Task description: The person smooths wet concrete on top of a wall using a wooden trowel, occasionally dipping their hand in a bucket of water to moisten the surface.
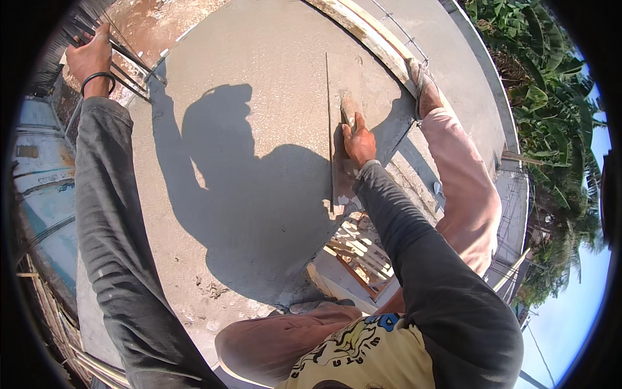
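My left hand [89, 59], with a dark band at the wrist, is closed round thin dark steel rods [129, 79] at the upper left. My right hand [360, 142] grips the handle of a long, flat float [341, 176]. Its blade lies on a smooth grey surface of wet-looking concrete [285, 61], close to that surface's right edge. The fingers wrap the handle, and part of it is hidden beneath them. Shadows of my head and arms fall across the concrete between both hands.
A timber board [363, 32] edges the concrete at the upper right, with my right foot [426, 91] by it. An opening with wooden sticks [356, 246] lies below the float. Rough, crumbly patches [210, 288] mark the near concrete. Green plants [551, 97] stand beyond the right wall.
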`<state>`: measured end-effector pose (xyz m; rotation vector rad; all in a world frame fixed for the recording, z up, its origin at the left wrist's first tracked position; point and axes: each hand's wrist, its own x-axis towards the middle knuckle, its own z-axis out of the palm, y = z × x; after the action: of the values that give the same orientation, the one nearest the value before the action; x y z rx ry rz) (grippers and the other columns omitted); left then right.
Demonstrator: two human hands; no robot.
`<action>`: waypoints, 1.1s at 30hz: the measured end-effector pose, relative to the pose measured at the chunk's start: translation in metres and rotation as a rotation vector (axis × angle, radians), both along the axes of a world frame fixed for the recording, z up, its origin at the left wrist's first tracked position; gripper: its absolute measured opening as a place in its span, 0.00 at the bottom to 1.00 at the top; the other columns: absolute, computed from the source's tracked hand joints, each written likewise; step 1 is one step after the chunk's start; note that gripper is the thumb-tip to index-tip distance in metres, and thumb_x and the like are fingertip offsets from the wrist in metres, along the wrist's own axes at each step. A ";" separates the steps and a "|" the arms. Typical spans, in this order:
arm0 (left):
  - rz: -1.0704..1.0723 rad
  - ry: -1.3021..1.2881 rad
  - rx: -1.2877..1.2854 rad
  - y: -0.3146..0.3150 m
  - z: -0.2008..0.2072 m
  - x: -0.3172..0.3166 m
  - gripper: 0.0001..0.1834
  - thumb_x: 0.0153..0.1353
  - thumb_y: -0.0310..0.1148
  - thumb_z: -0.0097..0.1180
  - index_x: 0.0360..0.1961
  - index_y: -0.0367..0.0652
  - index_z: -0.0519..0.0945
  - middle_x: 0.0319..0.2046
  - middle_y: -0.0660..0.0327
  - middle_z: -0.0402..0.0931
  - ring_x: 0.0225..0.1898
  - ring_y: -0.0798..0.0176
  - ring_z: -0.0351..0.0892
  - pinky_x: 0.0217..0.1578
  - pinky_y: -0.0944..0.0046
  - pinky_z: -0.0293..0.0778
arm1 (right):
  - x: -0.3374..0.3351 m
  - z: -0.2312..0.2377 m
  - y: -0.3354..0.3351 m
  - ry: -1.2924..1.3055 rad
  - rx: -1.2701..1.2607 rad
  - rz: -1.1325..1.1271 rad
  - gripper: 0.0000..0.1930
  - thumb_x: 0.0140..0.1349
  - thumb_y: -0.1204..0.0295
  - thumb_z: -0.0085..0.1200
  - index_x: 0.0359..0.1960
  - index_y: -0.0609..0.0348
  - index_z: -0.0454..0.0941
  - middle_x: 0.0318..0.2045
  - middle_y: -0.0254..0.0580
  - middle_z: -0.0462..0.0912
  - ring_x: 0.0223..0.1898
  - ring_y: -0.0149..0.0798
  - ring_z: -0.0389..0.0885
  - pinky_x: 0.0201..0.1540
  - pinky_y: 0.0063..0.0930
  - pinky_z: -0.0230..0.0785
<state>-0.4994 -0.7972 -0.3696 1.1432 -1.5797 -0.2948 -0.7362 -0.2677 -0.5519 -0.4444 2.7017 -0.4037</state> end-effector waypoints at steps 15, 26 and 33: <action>0.022 -0.002 0.033 -0.007 -0.013 -0.009 0.25 0.43 0.48 0.69 0.33 0.38 0.80 0.32 0.53 0.81 0.37 0.53 0.81 0.44 0.58 0.75 | 0.049 -0.009 0.048 0.048 -0.163 -0.057 0.34 0.67 0.55 0.53 0.70 0.56 0.59 0.47 0.70 0.81 0.51 0.67 0.80 0.56 0.51 0.71; 0.056 -0.194 0.001 -0.036 0.001 0.007 0.29 0.43 0.51 0.70 0.35 0.36 0.82 0.36 0.49 0.83 0.41 0.48 0.82 0.48 0.56 0.74 | -0.006 0.002 0.042 0.071 -0.096 -0.063 0.32 0.68 0.56 0.51 0.71 0.49 0.58 0.45 0.66 0.82 0.48 0.63 0.82 0.54 0.51 0.72; 0.036 -0.152 0.090 -0.015 -0.001 -0.003 0.30 0.43 0.51 0.70 0.37 0.34 0.81 0.37 0.47 0.82 0.44 0.47 0.82 0.50 0.54 0.73 | 0.029 0.012 0.021 0.017 0.055 0.067 0.31 0.68 0.52 0.49 0.71 0.39 0.57 0.42 0.65 0.83 0.46 0.65 0.82 0.51 0.54 0.73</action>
<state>-0.5028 -0.8119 -0.3708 1.2882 -1.6905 -0.2622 -0.7073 -0.2463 -0.5397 -0.5239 2.6980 -0.3082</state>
